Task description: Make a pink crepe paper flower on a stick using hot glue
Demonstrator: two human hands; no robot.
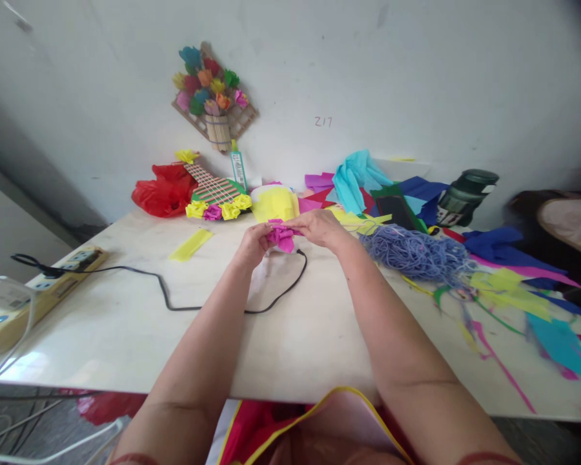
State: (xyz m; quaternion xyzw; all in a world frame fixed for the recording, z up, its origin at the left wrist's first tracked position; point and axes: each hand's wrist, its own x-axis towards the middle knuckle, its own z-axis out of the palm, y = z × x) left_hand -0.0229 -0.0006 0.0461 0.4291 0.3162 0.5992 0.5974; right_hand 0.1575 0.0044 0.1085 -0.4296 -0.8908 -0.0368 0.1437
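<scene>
Pinched between both sets of fingertips: a crumpled pink paper flower, held just above the table near its far middle. Left hand closed on the flower's left side, fingers curled tight; right hand closed on its right and top, fingers bent over it. Bunched and roughly round, slightly wider left to right, with one loose flap hanging down toward the tabletop; no clear pointing end.

Directly below and around the hands, a black cable looping across the pale surface to a power strip at the left edge. Ahead, just beyond the knuckles, a yellow paper lump and a row of small yellow and pink flowers. Close on the right, a heap of bluish-purple string, then scattered coloured paper scraps out to the right edge. Bare tabletop between the forearms and toward the near edge, and more on the left around a yellow strip.
</scene>
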